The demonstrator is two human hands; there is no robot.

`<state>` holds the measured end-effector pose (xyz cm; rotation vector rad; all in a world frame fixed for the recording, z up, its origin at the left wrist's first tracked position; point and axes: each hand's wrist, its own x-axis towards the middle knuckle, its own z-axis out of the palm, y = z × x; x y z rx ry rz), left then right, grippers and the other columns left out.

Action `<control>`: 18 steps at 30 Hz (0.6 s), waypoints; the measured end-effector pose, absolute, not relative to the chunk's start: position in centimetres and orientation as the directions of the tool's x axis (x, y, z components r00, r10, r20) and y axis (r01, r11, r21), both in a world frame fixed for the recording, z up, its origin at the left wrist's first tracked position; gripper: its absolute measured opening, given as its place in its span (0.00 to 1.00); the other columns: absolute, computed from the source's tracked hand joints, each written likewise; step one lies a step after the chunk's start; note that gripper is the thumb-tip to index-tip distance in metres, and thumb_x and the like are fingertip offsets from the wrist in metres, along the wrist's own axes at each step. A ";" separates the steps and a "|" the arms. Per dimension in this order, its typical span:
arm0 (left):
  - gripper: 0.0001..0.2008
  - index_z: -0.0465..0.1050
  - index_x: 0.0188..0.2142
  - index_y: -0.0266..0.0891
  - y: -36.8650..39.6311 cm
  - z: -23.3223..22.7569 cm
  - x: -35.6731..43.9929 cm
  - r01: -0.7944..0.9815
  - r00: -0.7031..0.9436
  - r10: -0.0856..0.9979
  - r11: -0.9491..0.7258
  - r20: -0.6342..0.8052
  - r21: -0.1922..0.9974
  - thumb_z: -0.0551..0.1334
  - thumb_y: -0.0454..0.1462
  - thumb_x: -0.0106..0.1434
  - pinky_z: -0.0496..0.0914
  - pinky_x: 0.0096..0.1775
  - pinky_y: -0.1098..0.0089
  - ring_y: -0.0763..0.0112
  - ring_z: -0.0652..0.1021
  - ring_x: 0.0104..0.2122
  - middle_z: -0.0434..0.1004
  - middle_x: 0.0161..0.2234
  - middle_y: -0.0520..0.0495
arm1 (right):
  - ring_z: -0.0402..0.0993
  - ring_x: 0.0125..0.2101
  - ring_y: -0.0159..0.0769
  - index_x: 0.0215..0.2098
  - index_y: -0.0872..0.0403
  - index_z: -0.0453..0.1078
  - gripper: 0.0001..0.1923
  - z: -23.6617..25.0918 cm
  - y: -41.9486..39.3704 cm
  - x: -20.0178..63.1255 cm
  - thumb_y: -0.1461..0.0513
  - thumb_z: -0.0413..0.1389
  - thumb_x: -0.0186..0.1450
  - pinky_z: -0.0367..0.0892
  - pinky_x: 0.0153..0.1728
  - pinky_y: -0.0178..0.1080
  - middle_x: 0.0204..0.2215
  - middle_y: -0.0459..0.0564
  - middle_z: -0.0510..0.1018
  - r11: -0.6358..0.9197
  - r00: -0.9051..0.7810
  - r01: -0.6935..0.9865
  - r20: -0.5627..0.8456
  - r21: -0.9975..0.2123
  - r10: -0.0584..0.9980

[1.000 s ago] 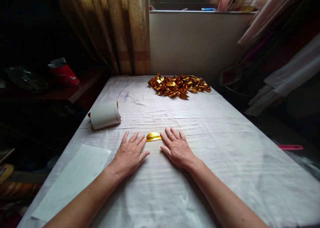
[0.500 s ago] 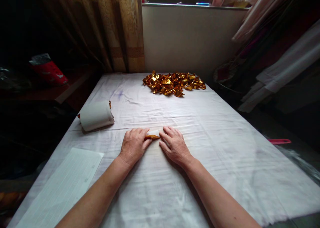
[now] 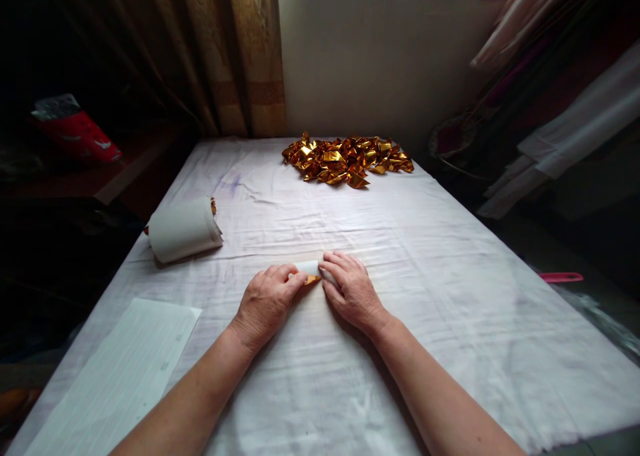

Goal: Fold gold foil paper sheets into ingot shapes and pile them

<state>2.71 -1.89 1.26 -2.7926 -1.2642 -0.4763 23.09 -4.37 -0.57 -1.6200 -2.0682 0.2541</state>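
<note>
Both hands pinch one small paper piece [image 3: 311, 271], white outside and gold inside, low on the white cloth [image 3: 400, 256]: the left hand [image 3: 264, 304] curls its fingertips on its left end, the right hand [image 3: 353, 295] presses its right end. Uneven pressure could skew the crease or let the slick foil slip loose.

I count two hands on the cloth-covered table [image 3: 450, 256], my left hand [image 3: 265, 303] and right hand [image 3: 353, 293], with one small folded gold-and-white paper piece [image 3: 311, 271] between their fingertips. At the far edge lies one heap of folded gold pieces [image 3: 347, 159], too many and too tangled to count. Along the left edge I see one white paper roll [image 3: 183, 229] and, toward the near left corner, one white sheet [image 3: 120, 376].
</note>
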 end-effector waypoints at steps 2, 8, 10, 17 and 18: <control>0.09 0.74 0.45 0.47 -2.1 1.3 2.8 0.728 0.639 0.716 -0.681 0.281 0.079 0.57 0.39 0.69 0.69 0.39 0.67 0.66 0.75 0.39 0.77 0.42 0.47 | 0.62 0.60 0.42 0.56 0.51 0.69 0.23 -0.7 -4.1 23.3 0.66 0.49 0.64 0.53 0.62 0.51 0.58 0.51 0.71 0.278 -0.168 0.848 0.270 -0.450 0.948; 0.09 0.76 0.41 0.44 -1.7 1.0 2.5 0.656 0.671 0.622 -0.752 0.402 0.069 0.57 0.40 0.69 0.72 0.42 0.67 0.65 0.76 0.42 0.77 0.43 0.46 | 0.67 0.56 0.41 0.55 0.47 0.71 0.29 -1.2 -3.1 24.0 0.73 0.49 0.59 0.61 0.57 0.49 0.57 0.51 0.72 0.383 -0.252 0.818 0.331 -0.429 0.910; 0.08 0.77 0.37 0.42 -1.1 0.7 2.2 0.596 0.679 0.559 -0.799 0.476 0.087 0.59 0.40 0.68 0.73 0.45 0.66 0.65 0.76 0.44 0.77 0.44 0.46 | 0.69 0.53 0.41 0.53 0.47 0.72 0.27 -1.5 -2.9 24.1 0.73 0.50 0.60 0.63 0.55 0.48 0.54 0.52 0.75 0.441 -0.281 0.795 0.390 -0.417 0.877; 0.07 0.78 0.37 0.42 0.9 0.3 0.8 0.535 0.690 0.495 -0.840 0.528 0.089 0.60 0.33 0.65 0.72 0.51 0.58 0.58 0.72 0.53 0.76 0.49 0.42 | 0.72 0.50 0.39 0.48 0.47 0.74 0.15 -1.2 -3.1 23.9 0.67 0.53 0.67 0.66 0.50 0.45 0.50 0.52 0.77 0.618 -0.423 0.707 0.495 -0.344 0.759; 0.08 0.78 0.37 0.42 1.0 0.3 0.6 0.545 0.697 0.495 -0.836 0.518 0.066 0.60 0.32 0.65 0.72 0.51 0.57 0.57 0.72 0.54 0.75 0.50 0.42 | 0.72 0.50 0.39 0.49 0.47 0.74 0.15 -1.1 -3.2 23.9 0.67 0.54 0.67 0.66 0.50 0.45 0.50 0.52 0.77 0.623 -0.433 0.704 0.489 -0.342 0.757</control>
